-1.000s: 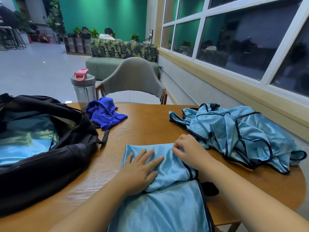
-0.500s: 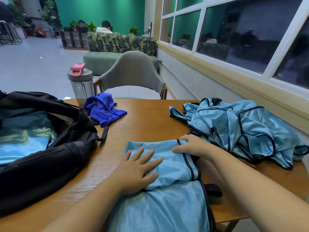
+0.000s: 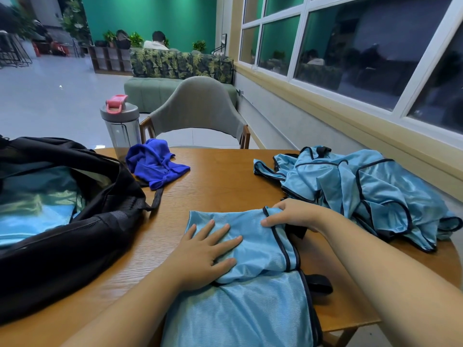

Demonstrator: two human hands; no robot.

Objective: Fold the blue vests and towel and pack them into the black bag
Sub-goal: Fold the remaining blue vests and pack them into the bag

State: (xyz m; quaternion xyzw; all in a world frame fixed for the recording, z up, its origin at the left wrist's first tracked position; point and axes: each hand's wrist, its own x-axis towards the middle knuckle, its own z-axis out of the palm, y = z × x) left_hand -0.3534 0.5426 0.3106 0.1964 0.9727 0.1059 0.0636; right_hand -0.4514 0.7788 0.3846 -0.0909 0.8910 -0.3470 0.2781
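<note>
The left hand (image 3: 205, 256) lies flat with its fingers (image 3: 220, 234) straight and slightly spread, pressing down on the folded-over upper part of a light blue vest (image 3: 250, 291) that lies at the near edge of the wooden table (image 3: 225, 176). The right hand (image 3: 293, 214) sits at the far right corner of that fold, its fingers curled over the dark-trimmed edge and its thumb (image 3: 269, 222) laid on top of the cloth, so the hand grips the vest's edge there. The vest's lower part hangs over the near edge of the table toward the person, and a black strap piece (image 3: 319, 284) shows from under its right side. Toward the right edge of the table, just beyond the right hand, a heap of unfolded blue vests (image 3: 363, 189) with dark trim lies crumpled. On the left side of the table the black bag (image 3: 75, 236) lies open, with light blue cloth (image 3: 37, 204) visible inside it. Near the far left edge, just beside the bag's rim, a crumpled dark blue towel (image 3: 155, 164) rests on the wood, and a grey bottle (image 3: 121, 126) with a pink lid stands upright behind it. A grey chair (image 3: 198, 108) faces the table's far edge, below a wall of windows on the right.
</note>
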